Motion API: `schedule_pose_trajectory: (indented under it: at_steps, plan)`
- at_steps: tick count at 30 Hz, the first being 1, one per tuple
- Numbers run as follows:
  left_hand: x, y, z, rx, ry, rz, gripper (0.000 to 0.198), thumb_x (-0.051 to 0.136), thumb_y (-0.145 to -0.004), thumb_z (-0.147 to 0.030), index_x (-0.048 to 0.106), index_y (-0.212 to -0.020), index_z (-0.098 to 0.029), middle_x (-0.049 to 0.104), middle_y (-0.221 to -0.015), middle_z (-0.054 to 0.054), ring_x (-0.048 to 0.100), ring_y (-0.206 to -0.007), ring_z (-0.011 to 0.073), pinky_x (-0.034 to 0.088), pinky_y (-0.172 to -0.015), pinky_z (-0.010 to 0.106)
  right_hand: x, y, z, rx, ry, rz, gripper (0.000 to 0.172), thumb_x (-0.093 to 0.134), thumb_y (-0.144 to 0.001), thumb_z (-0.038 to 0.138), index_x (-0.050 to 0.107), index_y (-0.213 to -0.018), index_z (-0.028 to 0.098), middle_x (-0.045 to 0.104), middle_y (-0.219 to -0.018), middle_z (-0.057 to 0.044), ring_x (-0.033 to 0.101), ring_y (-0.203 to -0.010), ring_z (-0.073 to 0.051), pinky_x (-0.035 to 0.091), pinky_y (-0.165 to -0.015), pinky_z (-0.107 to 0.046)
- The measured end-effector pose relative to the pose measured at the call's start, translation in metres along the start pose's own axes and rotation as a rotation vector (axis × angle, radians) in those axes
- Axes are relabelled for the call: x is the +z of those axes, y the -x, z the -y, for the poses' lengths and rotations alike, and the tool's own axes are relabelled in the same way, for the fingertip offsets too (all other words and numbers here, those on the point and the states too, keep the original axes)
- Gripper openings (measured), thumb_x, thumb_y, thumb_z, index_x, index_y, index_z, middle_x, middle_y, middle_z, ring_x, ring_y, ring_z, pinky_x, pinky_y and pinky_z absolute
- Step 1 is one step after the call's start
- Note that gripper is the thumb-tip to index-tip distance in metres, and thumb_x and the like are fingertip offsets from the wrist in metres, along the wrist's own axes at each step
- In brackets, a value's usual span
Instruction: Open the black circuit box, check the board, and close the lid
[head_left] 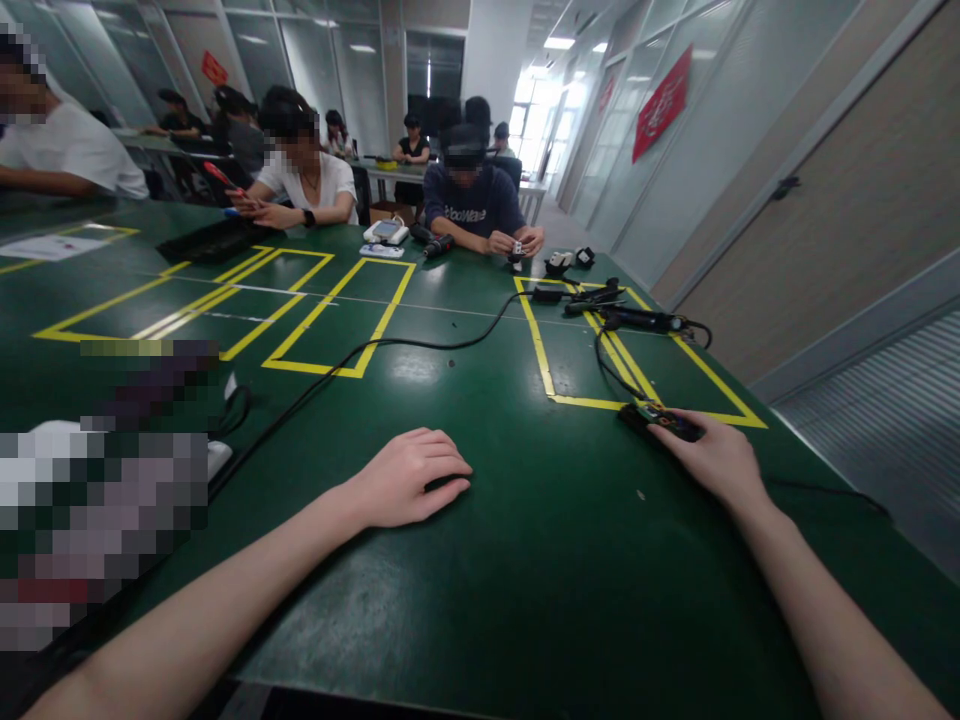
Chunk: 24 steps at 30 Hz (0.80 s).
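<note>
On the green table (480, 600) rests my left hand (416, 478), palm down, fingers loosely together but stretched out, with nothing in it. My right hand (712, 450) grips a small black device with exposed circuit parts (651, 415) at the near edge of the right yellow tape frame (585, 402). A black cable (615, 370) runs from near this device towards a black tool-like object (645, 320). Several dark items lie beside that tool, among them a black box on a cord (549, 295).
A long black cord (405, 343) crosses the table. More yellow tape frames (315, 370) lie left. Across the table, a person in a dark shirt (476, 205) handles a small white part. A drill (438, 246) and a white device (385, 231) lie nearby.
</note>
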<state>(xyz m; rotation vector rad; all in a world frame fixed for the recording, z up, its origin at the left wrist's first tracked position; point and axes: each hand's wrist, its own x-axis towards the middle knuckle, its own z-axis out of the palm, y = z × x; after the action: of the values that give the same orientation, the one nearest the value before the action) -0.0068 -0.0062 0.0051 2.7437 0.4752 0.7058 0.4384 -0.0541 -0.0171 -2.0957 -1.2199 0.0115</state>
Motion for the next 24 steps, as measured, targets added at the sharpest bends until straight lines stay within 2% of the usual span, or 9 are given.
schedule_pose_trajectory:
  at_steps: [3, 5, 8, 10, 12, 16, 21, 24]
  plan:
    - [0.0, 0.0, 0.0, -0.002, 0.021, 0.004, 0.025, 0.053, -0.105, -0.029, 0.074, -0.109, -0.017, 0.077, -0.102, 0.007, 0.07, -0.099, 0.0201, 0.055, -0.089, 0.034, 0.016, 0.029, 0.045, -0.239, -0.05, 0.209, 0.036, 0.078, -0.073, 0.046, 0.077, -0.099, 0.022, 0.078, -0.101, -0.01, 0.072, -0.094, -0.034, 0.057, -0.082, -0.049]
    - [0.0, -0.001, -0.002, -0.008, 0.041, 0.004, 0.024, 0.054, -0.104, -0.03, 0.073, -0.111, -0.018, 0.076, -0.106, 0.007, 0.069, -0.102, 0.0208, 0.055, -0.091, 0.035, 0.024, 0.055, 0.077, -0.463, -0.166, 0.384, 0.033, 0.075, -0.081, 0.041, 0.076, -0.108, 0.022, 0.078, -0.109, -0.01, 0.073, -0.098, -0.03, 0.058, -0.087, -0.047]
    - [0.001, -0.002, -0.007, -0.012, 0.065, -0.011, 0.027, 0.061, -0.1, -0.041, 0.071, -0.107, -0.018, 0.075, -0.106, 0.009, 0.069, -0.102, 0.0228, 0.054, -0.092, 0.037, 0.026, 0.094, 0.113, -0.78, -0.315, 0.661, 0.03, 0.072, -0.088, 0.028, 0.073, -0.117, 0.021, 0.076, -0.114, -0.009, 0.073, -0.101, -0.023, 0.059, -0.089, -0.035]
    - [0.004, -0.002, -0.011, 0.005, 0.07, -0.026, 0.037, 0.067, -0.094, -0.053, 0.07, -0.102, -0.018, 0.073, -0.102, 0.01, 0.068, -0.095, 0.0233, 0.054, -0.086, 0.036, 0.023, 0.114, 0.125, -0.932, -0.338, 0.793, 0.035, 0.074, -0.087, 0.025, 0.071, -0.122, 0.021, 0.076, -0.115, -0.008, 0.074, -0.1, -0.02, 0.059, -0.083, -0.027]
    - [0.008, -0.002, -0.015, 0.043, 0.075, -0.031, 0.047, 0.069, -0.089, -0.063, 0.07, -0.102, -0.018, 0.072, -0.1, 0.01, 0.067, -0.091, 0.023, 0.052, -0.081, 0.036, 0.019, 0.124, 0.129, -1.02, -0.316, 0.797, 0.036, 0.072, -0.089, 0.023, 0.071, -0.125, 0.022, 0.076, -0.118, -0.008, 0.075, -0.1, -0.019, 0.059, -0.078, -0.024]
    - [0.016, -0.002, -0.02, 0.071, 0.087, 0.025, 0.051, 0.069, -0.087, -0.067, 0.069, -0.102, -0.018, 0.072, -0.1, 0.008, 0.067, -0.091, 0.0233, 0.051, -0.078, 0.035, 0.019, 0.122, 0.123, -1.08, -0.284, 0.679, 0.036, 0.069, -0.093, 0.025, 0.069, -0.129, 0.022, 0.078, -0.117, -0.009, 0.077, -0.1, -0.02, 0.059, -0.076, -0.023]
    - [0.015, -0.003, -0.02, -0.034, 0.071, 0.108, 0.048, 0.076, -0.086, -0.057, 0.069, -0.113, -0.019, 0.074, -0.111, 0.009, 0.069, -0.104, 0.0262, 0.052, -0.093, 0.038, 0.025, 0.111, 0.119, -1.119, -0.343, 0.6, 0.036, 0.066, -0.095, 0.024, 0.067, -0.131, 0.02, 0.078, -0.111, -0.009, 0.077, -0.095, -0.018, 0.061, -0.076, -0.024]
    - [0.013, -0.002, -0.018, -0.104, 0.062, 0.118, 0.056, 0.078, -0.085, -0.055, 0.066, -0.127, -0.021, 0.071, -0.128, 0.011, 0.066, -0.118, 0.0291, 0.051, -0.104, 0.042, 0.025, 0.108, 0.117, -1.109, -0.34, 0.577, 0.035, 0.065, -0.097, 0.024, 0.066, -0.132, 0.021, 0.076, -0.12, -0.011, 0.076, -0.104, -0.019, 0.063, -0.082, -0.026]
